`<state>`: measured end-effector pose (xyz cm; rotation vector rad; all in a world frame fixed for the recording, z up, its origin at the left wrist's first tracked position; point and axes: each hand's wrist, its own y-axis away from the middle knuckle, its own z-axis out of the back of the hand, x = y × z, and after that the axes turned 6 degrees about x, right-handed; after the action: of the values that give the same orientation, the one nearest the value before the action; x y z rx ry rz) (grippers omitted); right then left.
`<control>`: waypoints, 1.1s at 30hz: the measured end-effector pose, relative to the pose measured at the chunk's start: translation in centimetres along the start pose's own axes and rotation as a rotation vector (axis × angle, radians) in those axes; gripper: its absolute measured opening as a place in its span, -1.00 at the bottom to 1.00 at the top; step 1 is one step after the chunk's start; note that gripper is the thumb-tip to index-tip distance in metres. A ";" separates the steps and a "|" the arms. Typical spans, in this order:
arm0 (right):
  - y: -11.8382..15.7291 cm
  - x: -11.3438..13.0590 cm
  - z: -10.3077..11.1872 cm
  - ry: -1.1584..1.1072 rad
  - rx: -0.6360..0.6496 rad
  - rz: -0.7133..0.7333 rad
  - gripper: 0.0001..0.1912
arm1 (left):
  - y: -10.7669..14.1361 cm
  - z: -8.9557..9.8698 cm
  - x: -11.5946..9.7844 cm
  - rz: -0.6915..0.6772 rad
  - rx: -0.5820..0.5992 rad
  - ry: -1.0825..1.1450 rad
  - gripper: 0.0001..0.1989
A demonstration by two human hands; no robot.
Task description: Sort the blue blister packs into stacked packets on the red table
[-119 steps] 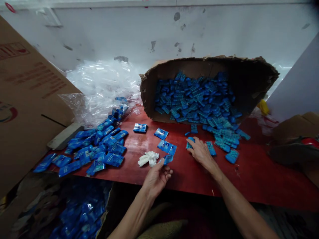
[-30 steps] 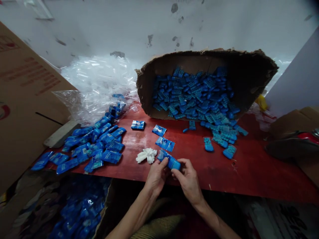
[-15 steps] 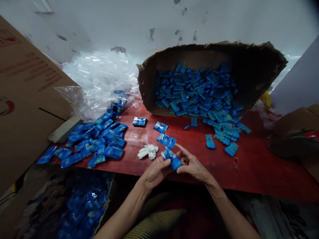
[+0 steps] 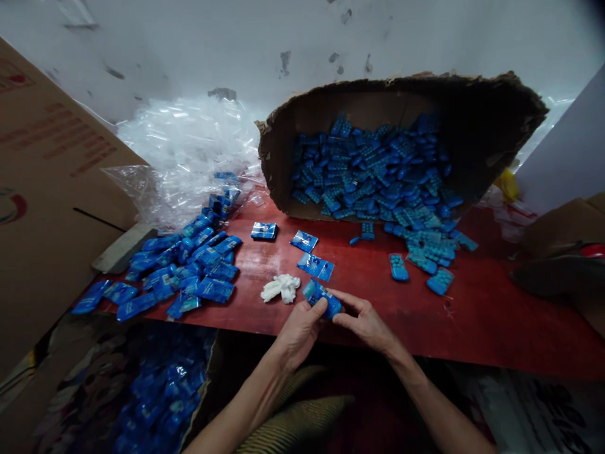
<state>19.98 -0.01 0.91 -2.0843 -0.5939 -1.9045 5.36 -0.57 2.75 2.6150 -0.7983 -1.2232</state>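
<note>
Head view: left hand [image 4: 300, 329] pinches a blue packet [image 4: 323, 300] above the front edge of the red table [image 4: 401, 321]; right hand [image 4: 368, 325] has thumb and fingers closed on its other end. White crumpled cloth [image 4: 280, 288] just left, printed blue card [image 4: 316, 267] just beyond.

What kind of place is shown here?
Probably a small packing workshop: a torn carton of blue packs, a heap of filled blue sleeves, and clear plastic wrapping beside it.
</note>
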 end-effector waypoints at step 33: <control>0.1 0.5 -0.7 0.163 -0.004 -0.023 -0.47 | 0.1 -0.3 0.2 0.061 0.009 0.029 -0.80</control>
<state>19.47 -0.38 1.51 -1.9086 -0.5788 -2.0649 5.67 -0.81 2.88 2.5894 -0.8730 -1.1659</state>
